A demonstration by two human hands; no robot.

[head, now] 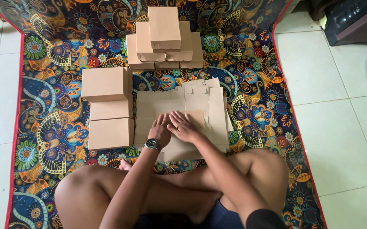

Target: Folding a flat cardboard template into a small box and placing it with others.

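I sit cross-legged on a patterned mat (52, 140), both hands pressing on a stack of flat cardboard box blanks (200, 106) just ahead of my knees. My left hand (160, 130), wristwatch (152, 144) on, lies with fingers together, holding nothing; my right hand (184, 126) spreads flat on the top blank. Three folded boxes (107, 84) stand left of the stack, and about six are piled behind (164, 36). I judge roughly nine finished; I cannot count the blanks left.
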